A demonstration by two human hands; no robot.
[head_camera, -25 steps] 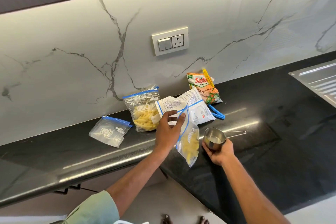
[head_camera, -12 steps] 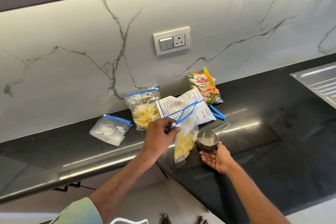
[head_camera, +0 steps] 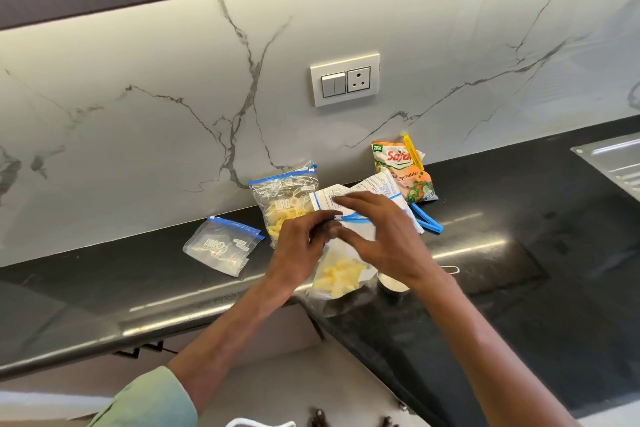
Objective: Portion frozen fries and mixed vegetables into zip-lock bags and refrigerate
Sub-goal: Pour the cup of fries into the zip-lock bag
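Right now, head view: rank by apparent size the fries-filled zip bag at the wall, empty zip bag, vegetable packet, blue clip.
1. fries-filled zip bag, though partly hidden.
2-3. empty zip bag and vegetable packet: too alike to rank.
4. blue clip, smallest.

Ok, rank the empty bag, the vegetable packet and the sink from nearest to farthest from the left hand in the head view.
1. Empty bag, on the counter just left of the left hand, which pinches a fries bag.
2. Vegetable packet, back right against the wall.
3. Sink, far right.
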